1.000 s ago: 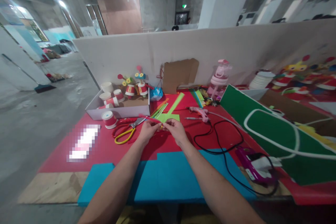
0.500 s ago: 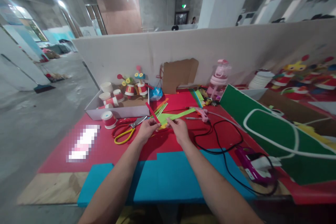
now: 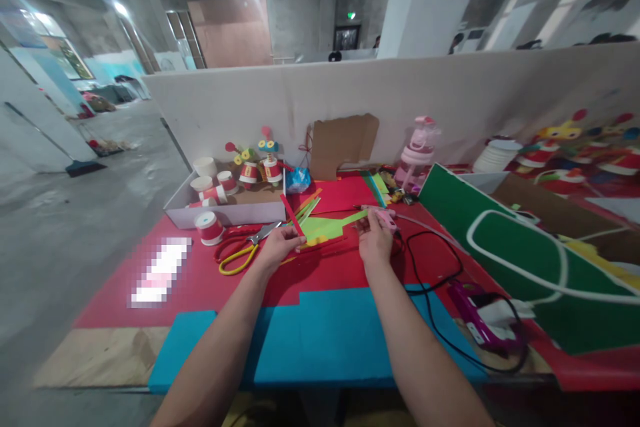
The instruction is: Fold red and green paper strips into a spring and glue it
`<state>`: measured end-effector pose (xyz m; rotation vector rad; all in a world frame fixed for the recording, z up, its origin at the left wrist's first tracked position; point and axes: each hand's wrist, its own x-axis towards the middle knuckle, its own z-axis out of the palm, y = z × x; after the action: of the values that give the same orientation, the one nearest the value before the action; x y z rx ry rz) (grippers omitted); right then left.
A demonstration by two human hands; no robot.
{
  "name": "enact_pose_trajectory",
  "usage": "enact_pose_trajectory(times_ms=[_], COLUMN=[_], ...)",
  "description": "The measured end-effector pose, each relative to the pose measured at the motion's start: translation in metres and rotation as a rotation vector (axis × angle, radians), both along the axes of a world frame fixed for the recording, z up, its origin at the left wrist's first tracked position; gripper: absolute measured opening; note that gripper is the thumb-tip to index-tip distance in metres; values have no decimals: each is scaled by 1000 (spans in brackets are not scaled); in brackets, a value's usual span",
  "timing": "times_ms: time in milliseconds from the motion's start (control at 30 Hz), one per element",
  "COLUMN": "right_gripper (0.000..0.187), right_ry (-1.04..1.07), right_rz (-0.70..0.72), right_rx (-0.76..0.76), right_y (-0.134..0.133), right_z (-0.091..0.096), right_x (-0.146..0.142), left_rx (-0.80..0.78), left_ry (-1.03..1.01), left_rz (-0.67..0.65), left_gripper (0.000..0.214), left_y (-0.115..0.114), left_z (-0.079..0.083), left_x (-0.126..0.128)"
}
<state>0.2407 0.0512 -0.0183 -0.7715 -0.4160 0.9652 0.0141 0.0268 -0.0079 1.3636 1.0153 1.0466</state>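
Observation:
My left hand (image 3: 283,245) is closed, its thumb and fingers pinching the lower end of a narrow red paper strip (image 3: 292,211). Light green paper (image 3: 320,228) and a few thin strips lie just beyond it. To the right, my right hand (image 3: 375,238) is beside the pink glue gun (image 3: 385,216), thumb and fingertips slightly apart and curled. A green strip (image 3: 354,218) runs up to those fingertips; any contact with it or the gun is unclear. Scissors with yellow and red handles (image 3: 239,260) lie left of my left hand.
A shallow box (image 3: 225,215) holds paper cups and two cup figures; another cup (image 3: 209,228) stands before it. Blue sheets (image 3: 325,337) cover the front edge. Black cable curves right of my right hand toward a purple power strip (image 3: 487,320) and a green panel (image 3: 500,247).
My right hand has moved right, away from my left hand and over to the glue gun. My left hand stays in place with the red strip.

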Motion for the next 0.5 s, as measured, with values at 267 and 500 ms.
enact_pose_trajectory(times_ms=[267, 500], right_gripper=[28, 36], right_ry=[-108, -173], right_rz=[661, 879], right_rx=[-190, -73], right_y=[-17, -37], right_z=[-14, -10], right_x=[-45, -63], left_rx=[18, -16], left_ry=[-58, -78], left_rz=[-80, -70], left_gripper=[26, 30], left_y=[0, -2], left_z=[-4, -4], left_x=[1, 5])
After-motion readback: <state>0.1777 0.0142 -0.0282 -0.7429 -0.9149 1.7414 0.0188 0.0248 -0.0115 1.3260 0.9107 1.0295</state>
